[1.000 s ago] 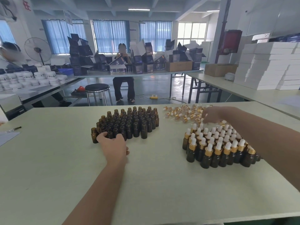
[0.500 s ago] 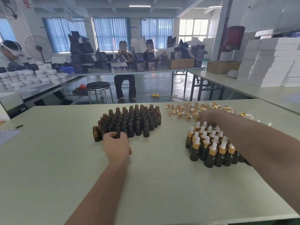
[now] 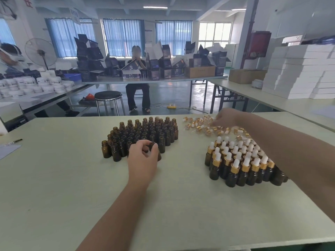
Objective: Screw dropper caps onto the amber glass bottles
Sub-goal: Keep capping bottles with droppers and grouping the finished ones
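A cluster of uncapped amber glass bottles (image 3: 145, 131) stands at the table's middle. My left hand (image 3: 142, 156) is at its near edge, fingers closed around one uncapped amber bottle (image 3: 154, 147). A loose pile of gold and white dropper caps (image 3: 203, 125) lies at the far right. My right hand (image 3: 226, 117) reaches into that pile; it is blurred and its fingers are hidden, so I cannot tell whether it holds a cap. A group of capped amber bottles (image 3: 239, 160) stands at the near right, partly under my right forearm.
The pale green table (image 3: 72, 187) carries a pen (image 3: 15, 141) and a sheet of paper (image 3: 8, 151) at its left edge. Stacked white boxes (image 3: 299, 71) sit on the right-hand table. A person sits behind a far table of dark cartons, with a stool (image 3: 108, 96) nearby.
My left hand has closed on one bottle at the cluster's near edge. My right hand has moved further into the cap pile.
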